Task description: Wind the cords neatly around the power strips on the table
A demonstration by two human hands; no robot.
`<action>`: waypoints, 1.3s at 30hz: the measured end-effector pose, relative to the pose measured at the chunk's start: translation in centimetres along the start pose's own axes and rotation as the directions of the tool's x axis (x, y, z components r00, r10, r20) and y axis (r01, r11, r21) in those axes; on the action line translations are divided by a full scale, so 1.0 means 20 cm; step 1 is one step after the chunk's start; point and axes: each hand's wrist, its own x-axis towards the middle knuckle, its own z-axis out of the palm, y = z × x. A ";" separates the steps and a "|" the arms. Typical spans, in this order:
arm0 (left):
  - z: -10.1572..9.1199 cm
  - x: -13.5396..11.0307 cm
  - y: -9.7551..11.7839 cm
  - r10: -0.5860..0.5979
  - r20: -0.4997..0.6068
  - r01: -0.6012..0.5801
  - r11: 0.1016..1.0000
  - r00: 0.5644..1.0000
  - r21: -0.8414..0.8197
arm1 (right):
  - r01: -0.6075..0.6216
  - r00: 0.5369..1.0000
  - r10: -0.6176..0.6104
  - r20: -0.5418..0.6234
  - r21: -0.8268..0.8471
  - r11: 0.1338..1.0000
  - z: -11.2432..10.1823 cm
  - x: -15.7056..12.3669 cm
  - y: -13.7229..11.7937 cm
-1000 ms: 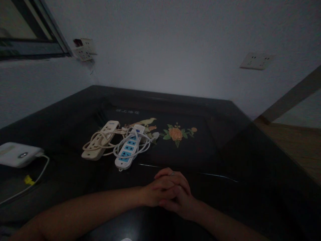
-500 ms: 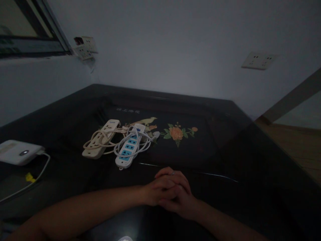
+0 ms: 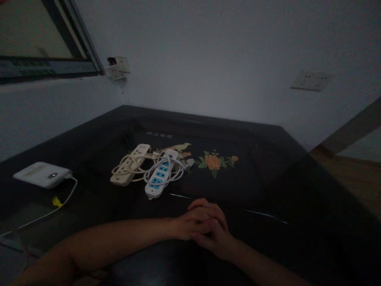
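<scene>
Both grips closed, left hand (image 3: 195,223) clasped over right hand (image 3: 214,239), holding nothing, near bench (image 3: 282,190) front edge. I note blue power strip (image 3: 158,179) + beige power strip (image 3: 131,170) mid-bench, just beyond.

A glossy black table (image 3: 268,186) with an inlaid flower is seen; on it are laid a cream power strip (image 3: 130,170), a white-and-blue power strip (image 3: 159,179) and a white box-shaped device (image 3: 43,174).

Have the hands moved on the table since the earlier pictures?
No. The clasped hands keep their place below the painted flower; only the camera shifted.
</scene>
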 end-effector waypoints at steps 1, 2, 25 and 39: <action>0.00 0.00 -0.01 0.040 0.042 -0.040 0.999 0.998 -0.010 | 0.005 1.000 -0.005 -0.003 0.004 1.000 0.00 0.00 0.00; 0.00 0.00 -0.01 0.077 0.079 -0.075 0.997 0.994 -0.028 | 0.002 1.000 -0.002 0.002 0.006 1.000 0.00 0.00 0.00; -0.63 -0.70 0.27 -0.285 -0.711 0.655 0.685 0.643 0.318 | -0.235 0.934 0.209 -0.289 -0.058 0.970 -0.13 0.32 0.25; -0.54 -0.59 0.08 -0.423 -0.656 0.672 0.720 0.625 0.176 | -0.158 0.973 0.104 -0.204 -0.272 0.949 -0.03 0.76 0.46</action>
